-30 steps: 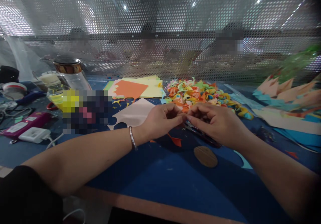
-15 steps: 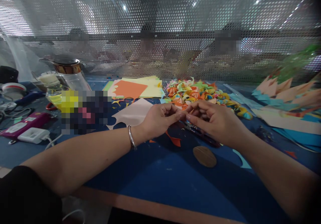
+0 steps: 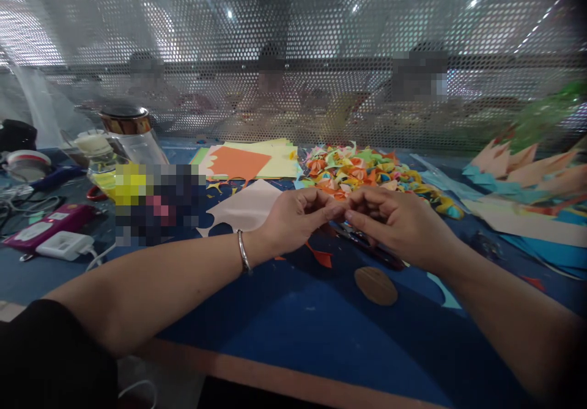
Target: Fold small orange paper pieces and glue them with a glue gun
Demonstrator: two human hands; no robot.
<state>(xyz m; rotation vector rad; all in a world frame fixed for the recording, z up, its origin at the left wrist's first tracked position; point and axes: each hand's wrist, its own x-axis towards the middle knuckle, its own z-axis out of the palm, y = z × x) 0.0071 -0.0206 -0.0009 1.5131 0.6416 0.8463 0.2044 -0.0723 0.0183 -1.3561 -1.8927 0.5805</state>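
Barely shifted, left hand (image 3: 291,221) and right hand (image 3: 403,225), fingers (image 3: 323,216) narrowed just above scissors (image 3: 384,255); anything held, cannot tell

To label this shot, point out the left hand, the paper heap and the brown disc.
Left hand (image 3: 296,218): head view, its middle.
Paper heap (image 3: 358,169): head view, its middle.
Brown disc (image 3: 376,286): head view, top face.

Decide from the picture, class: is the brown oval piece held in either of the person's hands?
No, the brown oval piece lies on the blue tabletop, apart from the left hand and right hand.
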